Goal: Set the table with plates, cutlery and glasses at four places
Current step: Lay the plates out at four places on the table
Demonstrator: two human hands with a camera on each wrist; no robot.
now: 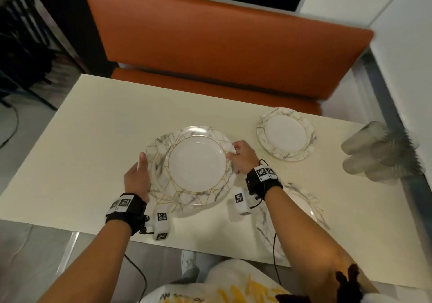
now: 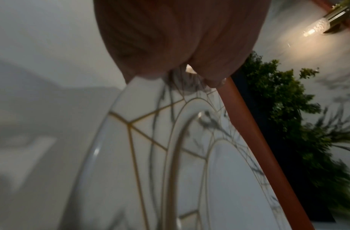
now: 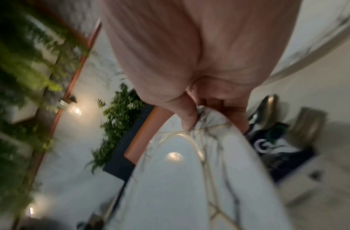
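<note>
Two stacked plates (image 1: 197, 162), round with marble-and-gold rims, sit face up and roughly level over the middle of the cream desk (image 1: 93, 125); being round, they show no long axis, and the upper one is shifted slightly far and right of the lower. The left hand (image 1: 138, 178) clasps the left rim, thumb on top along the edge. The right hand (image 1: 242, 156) pinches the right rim of the upper plate, fingers curled over it.

A second plate (image 1: 286, 134) lies flat at the far right, well apart from the stack, and a third plate (image 1: 311, 205) lies at the near right, partly hidden under the right forearm. Blurred glasses (image 1: 374, 150) are at the right edge.

The head view alone shows the layout and the orange bench (image 1: 222, 45) beyond the desk. The left wrist view shows the palm (image 2: 180, 38) against the rim and both rims overlapping. The right wrist view shows the thumb (image 3: 187, 116) on top of the rim and the fingers underneath, plus green plants (image 3: 119, 118) and wall lamps.
</note>
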